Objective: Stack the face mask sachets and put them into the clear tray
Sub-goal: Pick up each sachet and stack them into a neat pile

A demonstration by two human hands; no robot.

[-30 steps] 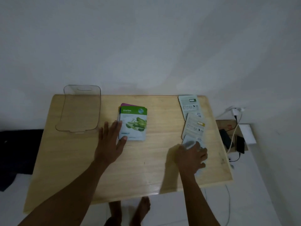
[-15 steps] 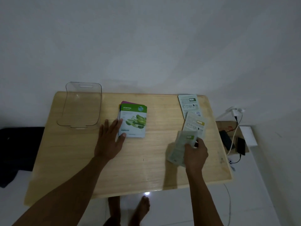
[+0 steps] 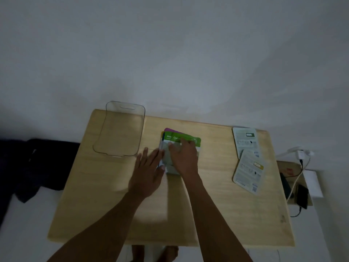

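It looked like a room in a home: a low pale wooden table (image 3: 217, 205) stood against a bare white wall (image 3: 170, 53) on a white tiled floor (image 3: 24, 233). Dark crumpled clothing (image 3: 37, 167) lay on the floor to the left, and a white charger with cables (image 3: 302, 154) sat to the right beside dark phones (image 3: 302, 196).

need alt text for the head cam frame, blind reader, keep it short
Seen from above, a person's right hand presses a sachet onto a stack of sachets mid-table, the left hand flat against the stack's left edge. An empty clear tray stands at the far left of the wooden table; two loose sachets lie face down at the right.
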